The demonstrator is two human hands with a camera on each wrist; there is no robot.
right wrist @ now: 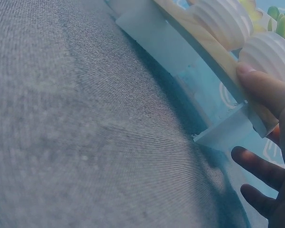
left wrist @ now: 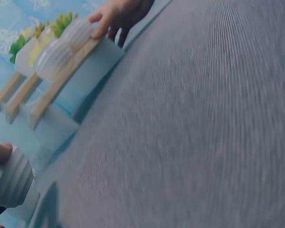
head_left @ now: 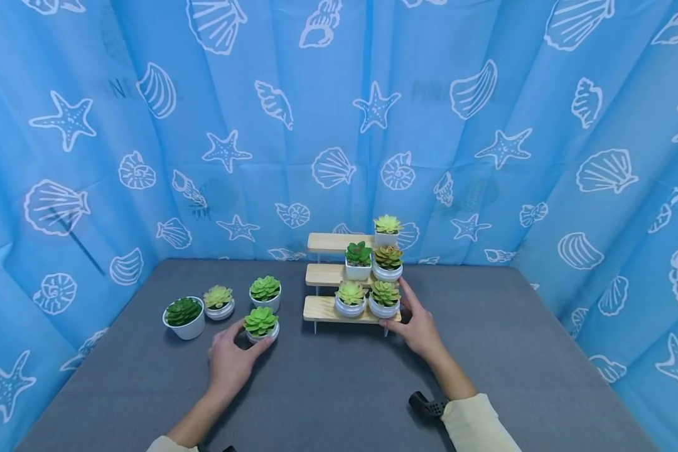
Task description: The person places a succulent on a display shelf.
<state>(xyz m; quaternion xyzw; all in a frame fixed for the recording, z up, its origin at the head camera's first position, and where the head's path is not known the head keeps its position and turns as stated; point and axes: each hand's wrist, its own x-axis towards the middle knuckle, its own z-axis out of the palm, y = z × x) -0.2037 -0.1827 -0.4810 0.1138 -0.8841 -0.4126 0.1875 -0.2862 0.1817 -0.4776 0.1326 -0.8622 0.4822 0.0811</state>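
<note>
My left hand (head_left: 231, 358) grips a small white ribbed pot with a bright green succulent (head_left: 261, 321), thumb and fingers on either side. In the left wrist view only part of this pot (left wrist: 13, 180) shows. My right hand (head_left: 422, 331) holds the right end of a three-tier wooden plant stand (head_left: 319, 309). Its thumb lies on the front edge of the lowest board, beside a potted succulent (head_left: 385, 299). Another succulent (head_left: 350, 298) stands to its left. The middle tier bears a dark green succulent (head_left: 358, 260) and a reddish one (head_left: 388, 262); the top tier holds a pale green one (head_left: 387, 230).
Left of the stand, on the grey tabletop (head_left: 339, 395), are a dark green succulent (head_left: 184, 317), a yellow-green one (head_left: 219, 302) and a green one (head_left: 265, 293) in white pots. A blue curtain with shells (head_left: 339, 125) hangs behind.
</note>
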